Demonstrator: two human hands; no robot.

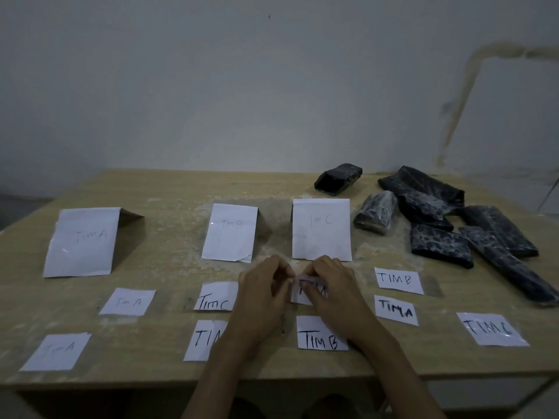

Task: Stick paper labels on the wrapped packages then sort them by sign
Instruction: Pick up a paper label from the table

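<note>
My left hand (261, 293) and my right hand (331, 290) meet at the middle of the table, fingertips pinching a small paper label (305, 293) reading "TIM", its last letter hidden. Several other handwritten labels lie flat around them, such as "TIM C" (215, 297), "TIM B" (321, 335) and "TIM A" (395, 311). Three folded standing signs mark the back row: "TIM A" (83, 241), "TIM B" (230, 232), "TIM C" (321, 229). Several black wrapped packages (438, 244) are heaped at the right rear.
One black package (338, 178) lies apart near the table's far edge. The wooden table (169, 192) stands against a pale wall. Its front edge runs just below the nearest labels (56, 352).
</note>
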